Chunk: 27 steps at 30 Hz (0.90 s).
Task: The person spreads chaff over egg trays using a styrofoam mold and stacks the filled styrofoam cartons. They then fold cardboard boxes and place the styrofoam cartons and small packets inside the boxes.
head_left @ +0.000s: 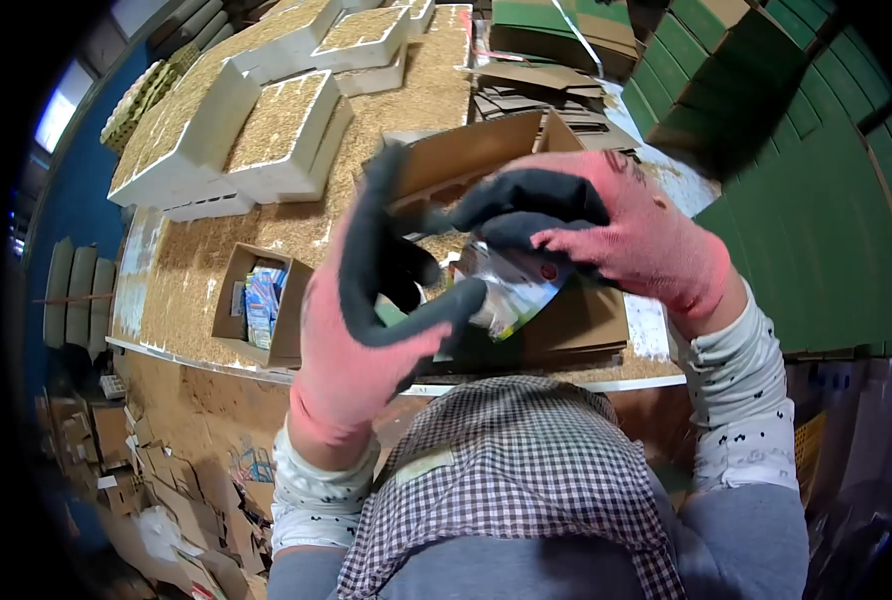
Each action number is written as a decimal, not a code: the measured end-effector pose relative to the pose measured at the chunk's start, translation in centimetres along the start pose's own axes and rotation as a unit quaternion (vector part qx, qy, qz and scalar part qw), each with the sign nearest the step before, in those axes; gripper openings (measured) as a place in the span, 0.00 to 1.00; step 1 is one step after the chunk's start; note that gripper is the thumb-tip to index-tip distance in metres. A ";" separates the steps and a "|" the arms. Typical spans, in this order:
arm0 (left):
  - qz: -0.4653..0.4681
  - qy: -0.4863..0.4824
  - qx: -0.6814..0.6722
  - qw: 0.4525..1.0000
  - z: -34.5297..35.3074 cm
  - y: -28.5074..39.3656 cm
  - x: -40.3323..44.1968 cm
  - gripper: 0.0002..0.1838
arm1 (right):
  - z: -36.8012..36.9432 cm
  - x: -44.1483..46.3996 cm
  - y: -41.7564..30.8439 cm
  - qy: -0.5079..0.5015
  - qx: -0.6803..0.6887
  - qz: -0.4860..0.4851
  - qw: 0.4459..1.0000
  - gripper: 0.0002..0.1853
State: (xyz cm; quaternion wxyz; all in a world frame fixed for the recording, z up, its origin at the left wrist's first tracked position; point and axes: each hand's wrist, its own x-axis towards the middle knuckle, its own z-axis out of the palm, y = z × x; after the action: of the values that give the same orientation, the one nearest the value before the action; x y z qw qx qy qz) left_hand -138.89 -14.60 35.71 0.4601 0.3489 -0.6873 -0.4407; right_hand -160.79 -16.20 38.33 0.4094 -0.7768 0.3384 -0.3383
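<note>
My right hand [606,220], in a pink glove with dark coated fingers, is curled round a shiny plastic packet [516,290] with coloured print. The packet hangs below the fingers, and part of it is hidden by the glove. My left hand [356,290], gloved the same way, is just left of the packet. Its thumb and fingers are apart in a C shape, slightly blurred, with nothing visibly gripped. Behind and beneath both hands stands an open cardboard box [466,160]; the hands cover most of what is inside it.
A small cardboard box [291,310] with blue printed packets [264,305] sits on the husk-strewn table [181,265]. White foam boxes [201,130] filled with husk stand at the back left. Flattened cardboard [541,85] and green cartons [816,220] are on the right.
</note>
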 end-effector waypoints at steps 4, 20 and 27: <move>-0.103 -0.035 -0.241 0.964 1.3 0.0 -0.6 0.40 | -0.7 0.3 -0.1 0.016 0.096 0.018 0.995 0.15; -0.053 0.114 -0.184 0.975 2.4 -1.2 -1.1 0.41 | -0.3 -6.9 10.5 -0.032 -0.496 0.042 0.867 0.18; 0.032 -0.069 0.427 0.901 0.8 -5.7 0.7 0.45 | 0.2 -7.8 6.3 0.009 -0.294 0.028 0.955 0.20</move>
State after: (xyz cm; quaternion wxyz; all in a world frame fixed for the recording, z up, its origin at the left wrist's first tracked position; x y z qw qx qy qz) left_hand -139.50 -17.08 30.55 0.2323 0.4582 -0.8504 -0.1134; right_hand -166.42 -12.65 30.85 0.1694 -0.8499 0.4481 -0.2195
